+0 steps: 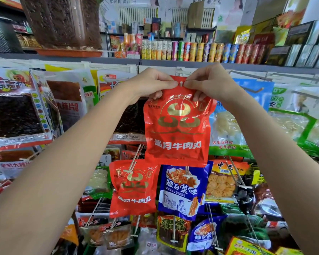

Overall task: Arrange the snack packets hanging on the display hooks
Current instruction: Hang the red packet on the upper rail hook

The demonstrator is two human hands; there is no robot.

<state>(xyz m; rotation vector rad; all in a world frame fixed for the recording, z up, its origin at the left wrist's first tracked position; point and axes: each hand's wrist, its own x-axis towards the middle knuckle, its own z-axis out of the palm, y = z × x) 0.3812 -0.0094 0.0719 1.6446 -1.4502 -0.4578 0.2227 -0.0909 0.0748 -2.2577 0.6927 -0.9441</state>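
The red snack packet (177, 126) hung in front of the display rack (247, 74), raised to the top row, probably so its hang hole could be lined up with a hook there; which hook was hidden behind it. Its body dangled free above a matching red packet (133, 188) already on a lower hook. The left hand (153, 83) and right hand (210, 83) each pinched the top edge, fingers curled tight on either side of the slot, keeping it taut.

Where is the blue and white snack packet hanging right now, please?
In the head view, the blue and white packet hangs just below the red packet that both hands hold, right of a second red packet.
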